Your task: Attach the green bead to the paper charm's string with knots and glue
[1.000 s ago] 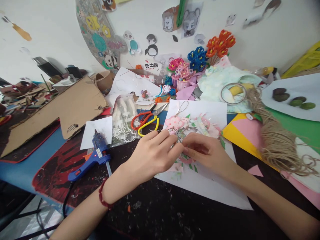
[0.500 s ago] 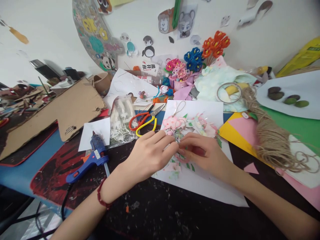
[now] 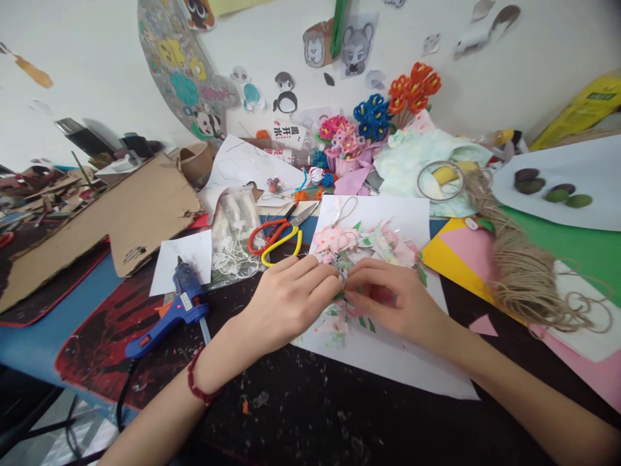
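Observation:
Over a white paper sheet (image 3: 417, 369), my left hand (image 3: 294, 298) and my right hand (image 3: 400, 291) meet, fingertips close together. Both are closed in a pinch. A sliver of green shows between the fingertips, but the fingers hide most of what they hold. Just beyond them on the sheet lie a pink flower-shaped piece (image 3: 334, 239) and a heap of pink, white and green scraps (image 3: 388, 243). More pale pink and green pieces (image 3: 334, 325) lie below my fingers. My left wrist wears a dark red bracelet (image 3: 196, 378).
Left of my hands are a blue glue gun (image 3: 182, 307) with a cord, scissors (image 3: 305, 215) with red and yellow handles, and a clear bag (image 3: 235, 226). Cardboard (image 3: 150, 213) stands further left. Twine (image 3: 524, 265) and coloured paper (image 3: 563, 236) lie right. Handmade flowers (image 3: 373, 116) stand behind.
The view has shifted slightly. Both hands stay pinched together in nearly the same place, and a little green now shows between the fingertips.

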